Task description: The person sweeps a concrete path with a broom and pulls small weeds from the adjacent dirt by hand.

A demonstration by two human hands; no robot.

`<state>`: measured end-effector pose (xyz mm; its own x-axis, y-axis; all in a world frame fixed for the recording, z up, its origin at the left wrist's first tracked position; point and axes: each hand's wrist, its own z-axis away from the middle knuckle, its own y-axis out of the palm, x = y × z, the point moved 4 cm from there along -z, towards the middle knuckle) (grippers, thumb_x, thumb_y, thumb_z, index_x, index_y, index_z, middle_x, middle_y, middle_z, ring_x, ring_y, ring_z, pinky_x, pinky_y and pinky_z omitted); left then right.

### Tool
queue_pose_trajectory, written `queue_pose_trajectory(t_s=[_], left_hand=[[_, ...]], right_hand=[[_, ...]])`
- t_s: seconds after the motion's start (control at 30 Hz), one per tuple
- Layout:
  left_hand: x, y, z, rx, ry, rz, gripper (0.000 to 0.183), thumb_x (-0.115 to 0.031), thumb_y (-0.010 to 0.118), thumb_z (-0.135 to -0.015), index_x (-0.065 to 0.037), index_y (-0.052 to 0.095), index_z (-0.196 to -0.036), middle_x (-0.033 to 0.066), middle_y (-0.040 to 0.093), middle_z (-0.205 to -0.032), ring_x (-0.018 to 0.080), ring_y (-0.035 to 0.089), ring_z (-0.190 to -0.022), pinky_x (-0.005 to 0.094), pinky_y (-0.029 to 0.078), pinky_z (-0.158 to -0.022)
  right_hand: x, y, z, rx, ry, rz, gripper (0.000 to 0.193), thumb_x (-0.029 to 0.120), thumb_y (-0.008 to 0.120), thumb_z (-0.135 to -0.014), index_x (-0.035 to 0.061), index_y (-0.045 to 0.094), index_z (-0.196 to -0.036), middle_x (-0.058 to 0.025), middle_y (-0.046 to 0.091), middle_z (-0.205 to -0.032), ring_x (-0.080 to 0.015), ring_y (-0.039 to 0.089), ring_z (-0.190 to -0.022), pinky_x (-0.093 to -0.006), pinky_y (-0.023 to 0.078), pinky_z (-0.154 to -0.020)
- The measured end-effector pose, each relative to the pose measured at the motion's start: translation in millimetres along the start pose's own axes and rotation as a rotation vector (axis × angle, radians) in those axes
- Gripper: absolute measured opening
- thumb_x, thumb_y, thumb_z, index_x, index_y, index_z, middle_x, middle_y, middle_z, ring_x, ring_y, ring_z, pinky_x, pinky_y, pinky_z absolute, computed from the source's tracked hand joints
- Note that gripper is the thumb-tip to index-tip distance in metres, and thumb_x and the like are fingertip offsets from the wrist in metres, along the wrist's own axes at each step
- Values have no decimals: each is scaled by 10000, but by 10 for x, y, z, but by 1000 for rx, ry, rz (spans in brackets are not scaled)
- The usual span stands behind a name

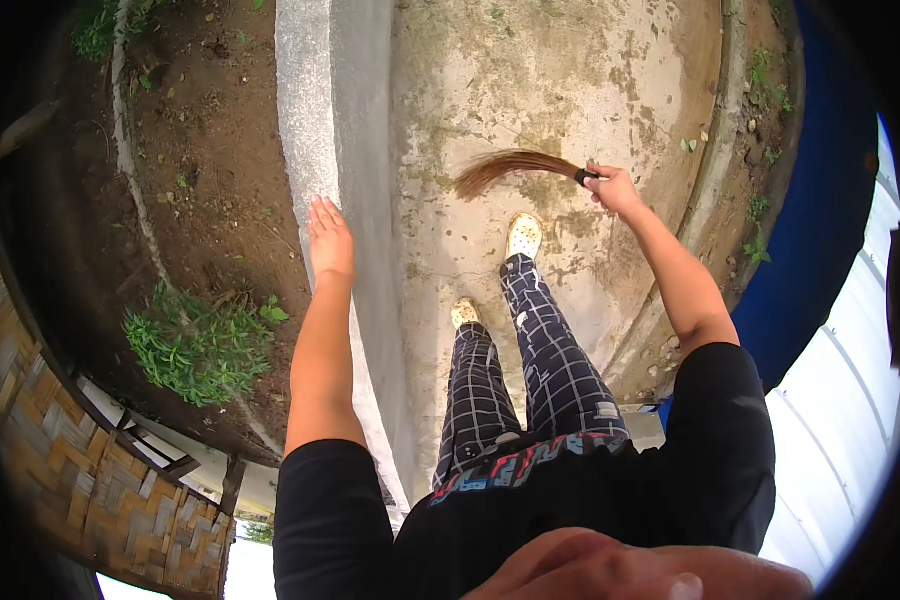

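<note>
My right hand [615, 190] is closed round the dark-bound handle end of a short stick broom [518, 170]. Its brown bristles curve off to the left above the concrete path, in front of my feet; whether the tips touch the ground I cannot tell. Out to the left, my left hand [330, 240] is stretched flat with its fingers straight and holds nothing. It is over the white top of a low wall [308, 110], and contact with the wall cannot be made out.
Stained concrete path [550, 80] runs under my pale clogs [524, 237]. Left of the wall lies bare soil [215, 130] with a leafy green plant [200, 345]. A raised kerb [715, 170] and blue sheeting [805, 200] border the right. Woven bamboo panels [100, 470] stand at lower left.
</note>
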<state>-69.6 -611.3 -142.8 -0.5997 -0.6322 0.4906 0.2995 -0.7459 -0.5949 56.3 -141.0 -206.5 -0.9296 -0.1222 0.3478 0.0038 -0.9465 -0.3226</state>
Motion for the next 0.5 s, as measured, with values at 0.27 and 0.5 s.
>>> queue_pose_trajectory(t_s=[0.27, 0.5], left_hand=[[-21, 128, -55, -56, 14, 45, 633, -33, 492, -861, 137, 177, -1384, 299, 210, -1457, 365, 291, -1348, 354, 326, -1076], [-30, 61, -65, -19, 20, -6, 580, -39, 465, -884, 121, 221, -1385, 298, 212, -1458, 369, 323, -1333, 362, 349, -1064]], right_hand=[[620, -167, 281, 28, -192, -293, 475, 183, 606, -882, 153, 483, -1340, -3, 544, -647, -59, 417, -423, -220, 326, -361], [1059, 952, 148, 568, 141, 209, 293, 90, 619, -836, 63, 613, -1128, -28, 586, -608, -69, 450, -418, -228, 333, -364]])
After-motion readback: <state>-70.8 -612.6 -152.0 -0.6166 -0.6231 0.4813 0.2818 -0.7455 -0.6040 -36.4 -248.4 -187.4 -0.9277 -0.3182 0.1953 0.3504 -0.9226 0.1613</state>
